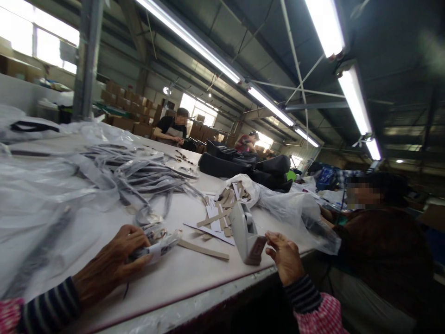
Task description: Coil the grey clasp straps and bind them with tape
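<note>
My left hand [113, 264] rests on the white table [194, 278] with its fingers closed on a small plastic-wrapped bundle [158, 246] of dark straps. My right hand [284, 255] hovers at the table's near edge, fingers loosely curled with thumb and forefinger close together, right beside a grey tape dispenser [246, 232]. What, if anything, sits between those fingertips is too small to see. A flat cardboard strip [203, 249] lies between the two hands.
Plastic bags of dark straps [132, 174] cover the left of the table. A bag of cardboard strips [232, 195] and black bags [243, 167] lie beyond the dispenser. A seated person [378, 232] is close on the right; two others work farther back.
</note>
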The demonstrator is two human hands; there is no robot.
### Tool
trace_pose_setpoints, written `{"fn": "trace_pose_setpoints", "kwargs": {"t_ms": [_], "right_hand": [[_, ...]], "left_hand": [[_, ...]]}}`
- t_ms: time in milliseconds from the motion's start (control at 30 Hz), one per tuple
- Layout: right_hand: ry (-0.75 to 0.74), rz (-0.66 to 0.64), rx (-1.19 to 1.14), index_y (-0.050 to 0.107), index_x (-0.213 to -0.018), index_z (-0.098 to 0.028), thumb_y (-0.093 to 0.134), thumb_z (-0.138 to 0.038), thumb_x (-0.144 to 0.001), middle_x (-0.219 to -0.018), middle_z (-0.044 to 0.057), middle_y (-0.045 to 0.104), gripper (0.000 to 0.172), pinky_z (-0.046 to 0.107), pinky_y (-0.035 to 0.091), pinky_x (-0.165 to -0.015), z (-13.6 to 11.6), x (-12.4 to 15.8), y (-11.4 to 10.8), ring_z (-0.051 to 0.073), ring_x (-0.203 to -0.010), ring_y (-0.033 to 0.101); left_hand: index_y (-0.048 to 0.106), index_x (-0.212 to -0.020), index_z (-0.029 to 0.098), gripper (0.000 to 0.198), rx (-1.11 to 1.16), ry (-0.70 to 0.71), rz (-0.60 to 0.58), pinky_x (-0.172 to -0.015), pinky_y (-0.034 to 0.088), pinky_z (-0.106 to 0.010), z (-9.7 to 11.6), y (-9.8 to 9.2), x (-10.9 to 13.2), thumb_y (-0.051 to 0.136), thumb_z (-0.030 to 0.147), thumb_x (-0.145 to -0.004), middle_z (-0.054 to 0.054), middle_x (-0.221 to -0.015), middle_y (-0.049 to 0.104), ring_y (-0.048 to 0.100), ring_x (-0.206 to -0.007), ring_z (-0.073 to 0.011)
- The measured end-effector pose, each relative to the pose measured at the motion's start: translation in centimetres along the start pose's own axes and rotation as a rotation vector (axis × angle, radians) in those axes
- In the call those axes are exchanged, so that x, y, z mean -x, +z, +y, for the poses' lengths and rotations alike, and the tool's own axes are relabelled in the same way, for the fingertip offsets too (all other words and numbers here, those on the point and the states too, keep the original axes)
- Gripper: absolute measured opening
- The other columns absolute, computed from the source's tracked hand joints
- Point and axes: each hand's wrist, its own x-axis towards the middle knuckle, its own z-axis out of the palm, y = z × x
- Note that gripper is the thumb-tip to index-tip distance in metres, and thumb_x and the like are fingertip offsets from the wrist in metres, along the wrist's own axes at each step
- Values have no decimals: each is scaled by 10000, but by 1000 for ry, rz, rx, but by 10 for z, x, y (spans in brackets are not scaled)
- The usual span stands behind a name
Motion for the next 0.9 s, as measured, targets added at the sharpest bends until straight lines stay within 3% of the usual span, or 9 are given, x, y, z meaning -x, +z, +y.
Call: {"fn": "trace_pose_setpoints", "kwargs": {"t_ms": [133,300,467,767,900], "right_hand": [[-5,-7,31,653,-650,-153,881,-413,-547,-577,-24,559,361,148,410,-411,2,15,-6,72,-508,482],[68,-118,130,592,-668,-153,851,-543,-544,-593,-7,599,484,152,321,-375,17,21,-14,55,-433,466],[-38,-151,259,500,-639,-194,764,-638,-594,-541,-52,510,519,179,218,-356,37,10,-18,43,-366,357],[-154,-295,575,470,-555,-222,661,-538,-676,-476,-57,433,389,251,237,-430,17,-12,-26,92,-419,329],[-192,-478,905,488,-493,-225,648,-391,-605,-490,-21,494,256,280,311,-520,15,-16,-34,142,-505,426]], "left_hand": [[651,-778,213,293,4,-6,-11,-843,429,-353,2,-3,0,499,455,-841,-72,-936,615,518,-962,-277],[667,-790,207,291,-15,1,-15,-835,440,-355,6,-6,-1,498,439,-837,-79,-930,617,510,-978,-281],[694,-781,216,263,-13,-11,19,-816,458,-360,0,-6,-1,533,420,-824,-87,-919,650,542,-968,-296],[689,-753,192,250,27,-50,41,-813,458,-330,2,-11,-1,561,402,-801,-58,-831,633,564,-933,-263],[689,-772,184,191,56,-66,67,-822,457,-330,7,-11,-1,603,355,-767,-62,-863,615,560,-935,-257]]}}
